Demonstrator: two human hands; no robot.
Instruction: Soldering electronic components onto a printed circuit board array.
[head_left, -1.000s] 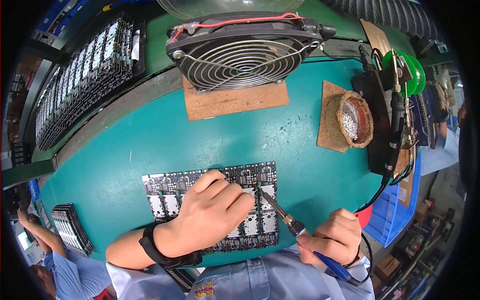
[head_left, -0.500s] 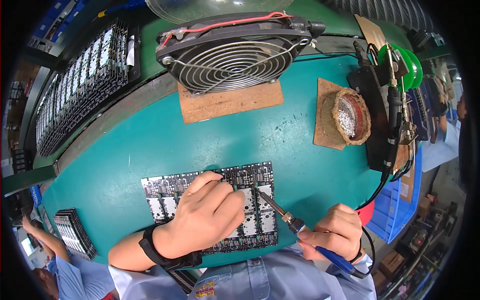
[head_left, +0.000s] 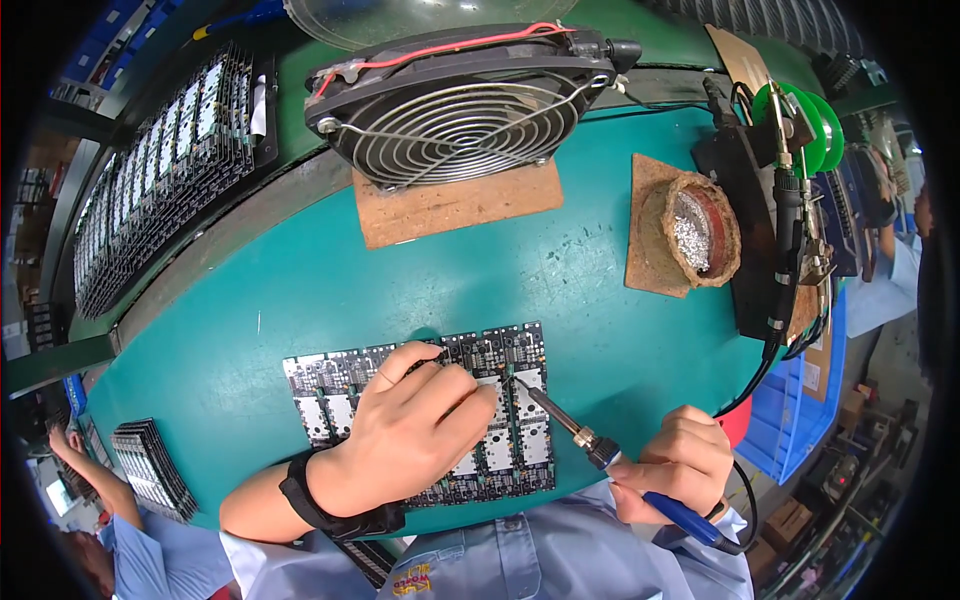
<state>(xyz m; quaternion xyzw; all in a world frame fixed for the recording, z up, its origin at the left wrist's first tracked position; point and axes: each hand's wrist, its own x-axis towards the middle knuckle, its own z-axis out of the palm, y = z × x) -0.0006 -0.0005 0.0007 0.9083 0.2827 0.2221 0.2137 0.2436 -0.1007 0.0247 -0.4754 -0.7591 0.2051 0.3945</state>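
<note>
A panel of black and white circuit boards [head_left: 535, 435] lies flat on the green mat in front of me. Over its middle is my left hand [head_left: 415, 425], fingers curled and thumb side toward the board; whatever the fingertips pinch is hidden. My right hand [head_left: 680, 465] grips a soldering iron [head_left: 600, 448] by its blue handle, to the right of the panel. The iron's tip reaches the panel's upper right part, close to my left fingertips. Whether it touches the board I cannot tell.
A fan [head_left: 465, 125] stands on a wooden block [head_left: 460, 210] at the back. A round pot of silvery bits [head_left: 690, 235] sits at right, beside a stand with a green reel [head_left: 800, 125]. Stacked boards [head_left: 165, 180] are at far left, more [head_left: 150, 465] nearer. Another person's arm [head_left: 95, 470] shows at left.
The right hand and soldering iron have shifted slightly right and down. My left hand stays nearly in place over the panel, its fingertips slightly to the right.
</note>
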